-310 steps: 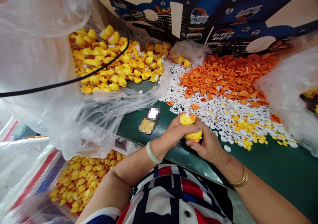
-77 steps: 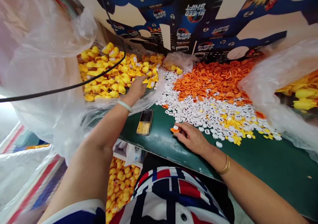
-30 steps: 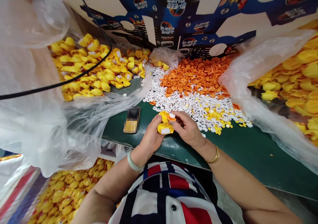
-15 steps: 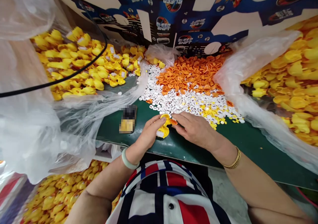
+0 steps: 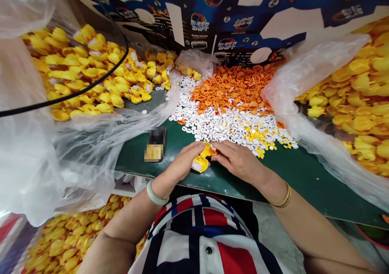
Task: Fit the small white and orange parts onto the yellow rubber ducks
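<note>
My left hand (image 5: pixel 181 164) grips a small yellow rubber duck (image 5: pixel 201 162) low over the green table (image 5: pixel 304 177), near its front edge. My right hand (image 5: pixel 238 160) meets it from the right, its fingertips pinched on an orange beak piece (image 5: pixel 212 151) against the duck's head. Just behind my hands lie a heap of small white eye pieces (image 5: pixel 219 124) and a heap of orange beak pieces (image 5: pixel 237 90).
A clear bag of yellow ducks (image 5: pixel 91 79) lies open at the left, another bag of ducks (image 5: pixel 358 100) at the right. A phone (image 5: pixel 154 144) rests left of my hands. A black cable (image 5: pixel 60 100) crosses the left bag. Printed cardboard (image 5: pixel 231 19) walls the back. More ducks (image 5: pixel 63 245) fill a sack below the table.
Since 2.6 s ago my left hand brought a duck from the left bag to the front edge. My right hand joined it with an orange piece. Both hands have sunk slightly toward the table.
</note>
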A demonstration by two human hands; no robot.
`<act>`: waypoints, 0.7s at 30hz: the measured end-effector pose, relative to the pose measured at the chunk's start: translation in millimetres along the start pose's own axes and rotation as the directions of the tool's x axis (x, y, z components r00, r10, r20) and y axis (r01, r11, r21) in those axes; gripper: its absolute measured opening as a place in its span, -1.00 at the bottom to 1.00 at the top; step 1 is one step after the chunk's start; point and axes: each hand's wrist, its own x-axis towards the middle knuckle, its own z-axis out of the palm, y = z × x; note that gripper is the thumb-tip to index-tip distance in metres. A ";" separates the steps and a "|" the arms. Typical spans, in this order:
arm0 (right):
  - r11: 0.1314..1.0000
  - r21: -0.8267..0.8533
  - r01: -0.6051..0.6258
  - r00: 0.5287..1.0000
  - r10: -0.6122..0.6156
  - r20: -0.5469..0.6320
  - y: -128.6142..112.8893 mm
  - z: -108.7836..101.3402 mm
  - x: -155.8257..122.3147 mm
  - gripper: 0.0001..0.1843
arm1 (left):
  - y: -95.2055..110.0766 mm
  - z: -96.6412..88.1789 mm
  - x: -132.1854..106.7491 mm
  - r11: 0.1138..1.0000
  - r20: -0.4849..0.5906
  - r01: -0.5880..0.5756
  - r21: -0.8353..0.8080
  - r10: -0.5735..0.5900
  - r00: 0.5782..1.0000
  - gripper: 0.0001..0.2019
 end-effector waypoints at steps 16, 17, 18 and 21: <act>0.998 0.044 -0.047 0.999 0.046 0.029 -5.7 -3.8 -3.1 -0.68 | -4.6 2.6 -4.2 0.999 0.027 0.004 0.036 -0.005 1.000 -0.65; 0.995 0.077 -0.064 0.998 0.063 0.019 -5.0 -4.0 -3.9 -0.66 | -4.6 2.2 -4.9 0.999 0.047 0.012 0.035 -0.014 0.999 -0.66; 0.992 0.097 -0.077 0.997 0.076 0.012 -4.6 -4.3 -4.8 -0.65 | -4.4 1.9 -5.4 0.999 0.060 0.019 0.029 -0.020 0.998 -0.66; 0.994 0.075 -0.079 0.997 0.080 -0.008 -6.0 -4.0 -7.1 -0.66 | -3.8 2.7 -6.3 1.000 0.067 0.022 -0.005 -0.022 0.998 -0.68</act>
